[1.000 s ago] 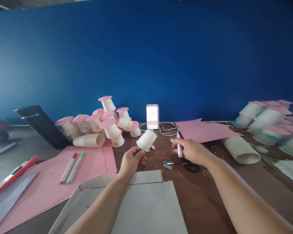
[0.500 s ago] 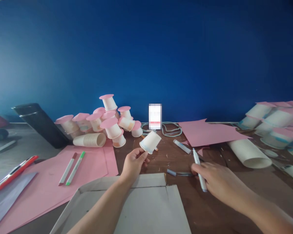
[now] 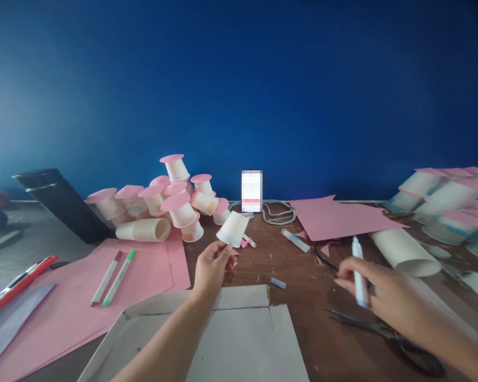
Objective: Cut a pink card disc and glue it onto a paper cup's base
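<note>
My left hand [image 3: 213, 270] pinches a white paper cup [image 3: 233, 229] by its rim, between thumb and fingers. The cup is upside down and slightly tilted, above the table. Over on the right, my right hand [image 3: 376, 284] grips a white marker [image 3: 359, 273] with a bluish tip pointing up and away; the hand is a little blurred. Dark scissors [image 3: 386, 331] lie under that hand and wrist, partly hidden. A small bluish marker cap [image 3: 278, 283] rests on the table between the hands.
Cups with pink paper discs [image 3: 179, 209] are piled at left back, beside nested cups [image 3: 143, 230]. Pink sheets [image 3: 71, 286] bear two markers. Grey board [image 3: 247, 339] lies in front. At right are pink paper [image 3: 338, 220], a cardboard tube [image 3: 406, 254] and more cups [image 3: 456, 193].
My right hand has moved right with the marker, away from the cap. The scissors now show further right and nearer. My left hand and the cup have shifted slightly left.
</note>
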Demonstrator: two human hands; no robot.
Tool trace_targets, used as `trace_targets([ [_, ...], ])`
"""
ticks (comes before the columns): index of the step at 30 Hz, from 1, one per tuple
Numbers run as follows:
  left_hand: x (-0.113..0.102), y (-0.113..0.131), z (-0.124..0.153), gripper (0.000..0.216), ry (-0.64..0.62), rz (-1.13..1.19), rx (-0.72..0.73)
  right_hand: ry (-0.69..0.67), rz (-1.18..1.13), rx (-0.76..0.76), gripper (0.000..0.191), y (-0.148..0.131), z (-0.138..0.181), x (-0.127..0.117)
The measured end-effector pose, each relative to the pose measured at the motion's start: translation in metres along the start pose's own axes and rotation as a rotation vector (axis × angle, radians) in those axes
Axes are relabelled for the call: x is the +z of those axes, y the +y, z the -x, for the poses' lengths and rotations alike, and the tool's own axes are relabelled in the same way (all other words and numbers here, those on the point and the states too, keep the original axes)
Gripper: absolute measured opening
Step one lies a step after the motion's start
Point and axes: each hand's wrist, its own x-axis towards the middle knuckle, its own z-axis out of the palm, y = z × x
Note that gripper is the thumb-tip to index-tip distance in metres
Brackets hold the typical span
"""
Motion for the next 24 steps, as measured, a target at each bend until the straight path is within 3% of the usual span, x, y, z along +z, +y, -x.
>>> trace_targets([
  [7, -0.004, 0.001, -0.001, 0.032, 0.076, 0.001, 0.070, 0.046, 0.109, -0.020, 0.017, -0.032, -0.089, 0.028],
  [12, -0.006, 0.000, -0.003, 0.029, 0.129, -0.030, 0.080, 0.016, 0.178, -0.066, 0.011, -0.041, -0.111, 0.046],
  [18, -0.004, 0.000, -0.004, 0.031, 0.106, -0.018, 0.061, -0.049, 0.187, -0.100, 0.012, -0.040, -0.080, 0.037],
  [20, -0.004, 0.000, -0.004, 0.030, 0.101, -0.017, 0.058, -0.031, 0.201, -0.114, 0.010, -0.028, -0.058, 0.033],
  [24, -0.005, -0.001, -0.003, 0.031, 0.092, -0.037, 0.066, 0.043, 0.154, 0.008, 0.015, 0.014, -0.012, 0.031],
])
